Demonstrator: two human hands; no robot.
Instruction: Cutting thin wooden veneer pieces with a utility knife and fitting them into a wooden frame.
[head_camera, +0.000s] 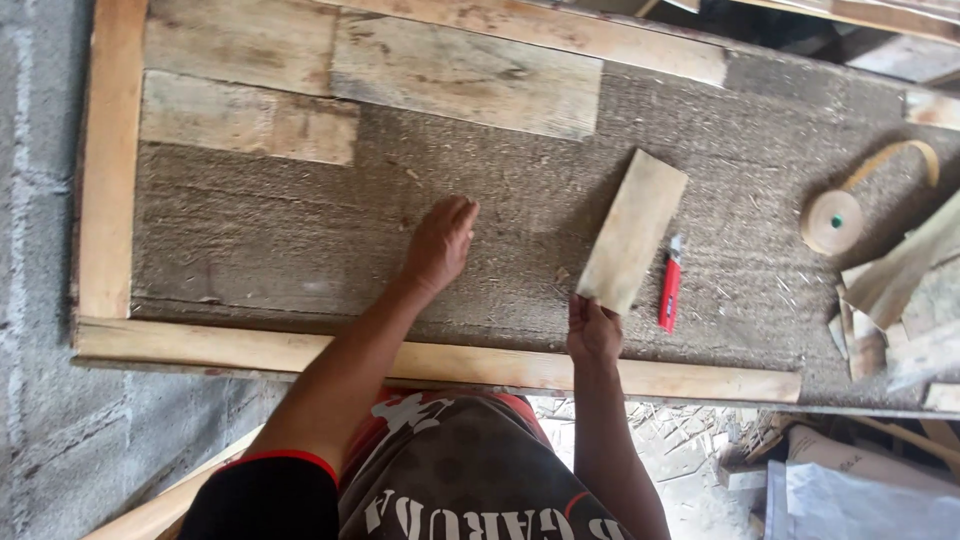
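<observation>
Fingers of the right hand (593, 330) are pinched on the near end of a thin wood strip (632, 231), lower middle of the frame, so that hand is closed and gripping it. The strip's far end rests on or sits just above the fibrous board (300, 220); can't tell if it's fully flat. Its long axis runs from the hand up and slightly to the right, pointing toward the upper right of the frame, a bit tilted against the frame rails.

Left hand (440, 245) is open, palm down, flat on the bare board around the middle of the frame, holding nothing.

Just right of the strip lies a red utility knife (670, 283), roughly parallel to it. Further right there's a roll of edge banding (832, 221) with its tail curling off, and a heap of wood offcuts (890, 300) at the right edge. Upper left has pale planks (370, 70) already lying on the board, with a wooden frame (420, 362) around everything.

What could go wrong, I'd say: the grip is only at one end, so the strip could pivot and land crooked. The knife is close to that hand too, so a sideways move could knock it or catch the hand on it. I can't see if the blade is out.
</observation>
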